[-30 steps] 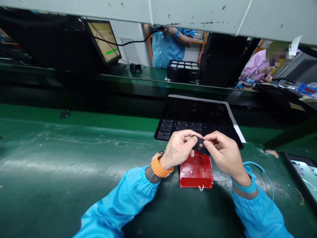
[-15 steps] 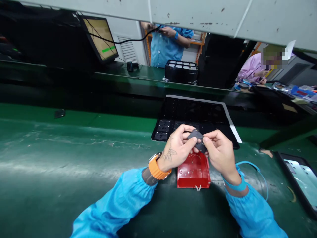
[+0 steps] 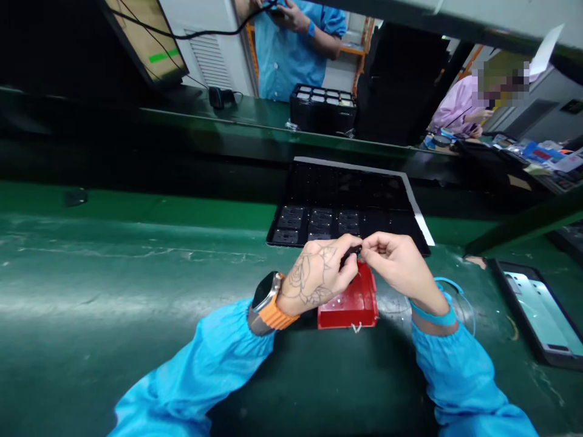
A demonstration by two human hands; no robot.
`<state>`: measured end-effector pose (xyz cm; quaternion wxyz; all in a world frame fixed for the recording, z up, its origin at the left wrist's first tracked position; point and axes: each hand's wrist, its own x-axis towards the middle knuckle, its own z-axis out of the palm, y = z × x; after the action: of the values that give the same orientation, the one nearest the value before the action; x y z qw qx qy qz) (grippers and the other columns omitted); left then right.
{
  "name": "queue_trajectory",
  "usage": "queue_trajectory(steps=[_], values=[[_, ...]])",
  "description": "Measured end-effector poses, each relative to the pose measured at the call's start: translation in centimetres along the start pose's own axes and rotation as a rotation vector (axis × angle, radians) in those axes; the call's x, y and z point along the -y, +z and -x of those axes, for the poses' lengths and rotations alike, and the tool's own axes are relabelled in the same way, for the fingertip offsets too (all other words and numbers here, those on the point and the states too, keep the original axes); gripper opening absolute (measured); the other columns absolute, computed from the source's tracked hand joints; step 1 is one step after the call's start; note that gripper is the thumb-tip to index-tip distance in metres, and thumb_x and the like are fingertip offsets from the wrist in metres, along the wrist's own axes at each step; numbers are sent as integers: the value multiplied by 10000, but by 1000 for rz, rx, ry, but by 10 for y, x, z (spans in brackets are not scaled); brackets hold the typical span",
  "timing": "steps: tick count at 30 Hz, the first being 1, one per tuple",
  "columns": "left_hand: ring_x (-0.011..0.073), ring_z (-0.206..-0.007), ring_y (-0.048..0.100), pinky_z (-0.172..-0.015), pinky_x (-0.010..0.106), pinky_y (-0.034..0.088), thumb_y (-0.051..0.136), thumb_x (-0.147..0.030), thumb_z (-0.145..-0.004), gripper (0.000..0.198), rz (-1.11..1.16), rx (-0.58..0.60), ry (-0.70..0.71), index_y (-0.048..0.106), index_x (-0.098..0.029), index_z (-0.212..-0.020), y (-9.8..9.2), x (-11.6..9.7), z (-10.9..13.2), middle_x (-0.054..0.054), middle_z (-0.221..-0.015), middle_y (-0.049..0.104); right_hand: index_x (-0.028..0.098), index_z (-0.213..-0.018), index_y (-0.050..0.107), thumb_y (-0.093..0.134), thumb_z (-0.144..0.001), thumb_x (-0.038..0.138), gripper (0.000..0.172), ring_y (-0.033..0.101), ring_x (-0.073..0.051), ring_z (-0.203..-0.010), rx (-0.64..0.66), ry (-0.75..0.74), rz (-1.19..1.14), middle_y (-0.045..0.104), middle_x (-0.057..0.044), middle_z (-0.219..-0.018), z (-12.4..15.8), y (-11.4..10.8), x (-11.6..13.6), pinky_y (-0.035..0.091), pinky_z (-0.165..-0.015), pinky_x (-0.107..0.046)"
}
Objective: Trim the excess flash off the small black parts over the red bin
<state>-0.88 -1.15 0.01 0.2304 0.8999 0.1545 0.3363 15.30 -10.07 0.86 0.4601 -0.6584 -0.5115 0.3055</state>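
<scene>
My left hand is closed around a small flat black plastic part, now seen nearly edge-on. At the part's right end, the thumb and forefinger of my right hand are pinched together; whatever is between them is too small to make out. Just beneath both hands sits a red bin with small bits scattered inside, its far end hidden by the hands. Behind it lies a black tray, where several similar black parts rest in rows at the near left.
A dark tray with a pale glossy panel lies at the right. A small dark object is on the bench at far left. On the shelf behind stand a monitor, a black box and a scanner-like device. Two people are beyond.
The black part has been tilted from showing its flat face to nearly edge-on, and my left hand has turned back-up. My right fingers stay at its edge. The view has shifted slightly.
</scene>
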Motion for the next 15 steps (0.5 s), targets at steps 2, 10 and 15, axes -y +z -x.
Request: queue_trajectory(steps=[2, 10, 15], values=[[122, -543, 570, -561, 252, 438, 470, -150, -899, 252, -32, 2, 50, 659, -140, -1065, 0, 0, 1, 5, -710, 680, 170, -729, 659, 608, -784, 274, 129, 537, -135, -621, 28, 7, -6, 623, 6, -672, -1, -2, -1, 423, -568, -251], [164, -653, 633, -627, 290, 479, 410, -205, -969, 262, -103, 96, 121, 607, -127, -1122, -6, -3, 5, 39, -759, 674, 169, -651, 602, 589, -710, 240, 93, 433, -110, -571, 54, 20, -93, 519, 35, -593, -4, 0, -4, 342, -532, -244], [121, -530, 533, -533, 249, 389, 441, -186, -928, 275, -15, 109, 24, 571, -138, -1165, -7, -4, 2, -48, -616, 544, 179, -616, 563, 564, -674, 231, 77, 421, -110, -565, 15, -9, -109, 501, 38, -582, -3, 4, -2, 322, -522, -246]])
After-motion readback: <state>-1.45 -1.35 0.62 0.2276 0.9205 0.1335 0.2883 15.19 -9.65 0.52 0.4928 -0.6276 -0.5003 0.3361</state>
